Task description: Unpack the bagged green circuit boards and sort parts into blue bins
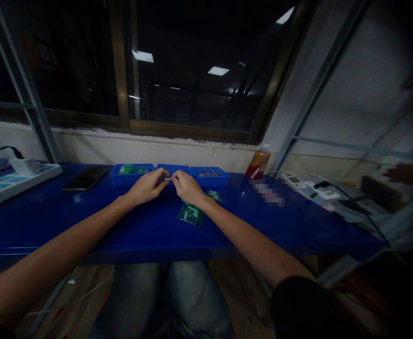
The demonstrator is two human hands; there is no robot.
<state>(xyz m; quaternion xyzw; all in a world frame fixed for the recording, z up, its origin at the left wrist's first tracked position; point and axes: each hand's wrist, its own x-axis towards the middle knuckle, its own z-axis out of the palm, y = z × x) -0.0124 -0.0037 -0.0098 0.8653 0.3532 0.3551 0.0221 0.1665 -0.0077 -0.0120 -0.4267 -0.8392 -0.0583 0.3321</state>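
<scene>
My left hand (147, 187) and my right hand (189, 189) meet above the blue table, in front of the bins. Between their fingertips is a small pale piece (168, 179), too small to name. Thumb and fingers of each hand are pinched at one end of it. Under my right wrist lies a green plastic bag (191, 214) with small parts in it. A second small bag (214, 196) lies just beyond the wrist. Behind my hands stand a left blue bin (130, 179) with green bags, a middle bin (174, 168) partly hidden, and a right bin (209, 181) with small parts.
A dark phone (85, 178) and a white power strip (22, 181) with a plug lie to the left. A drink bottle (258, 162) stands at the back right beside a blurred patch. Cables and another power strip (307, 186) sit at the right edge.
</scene>
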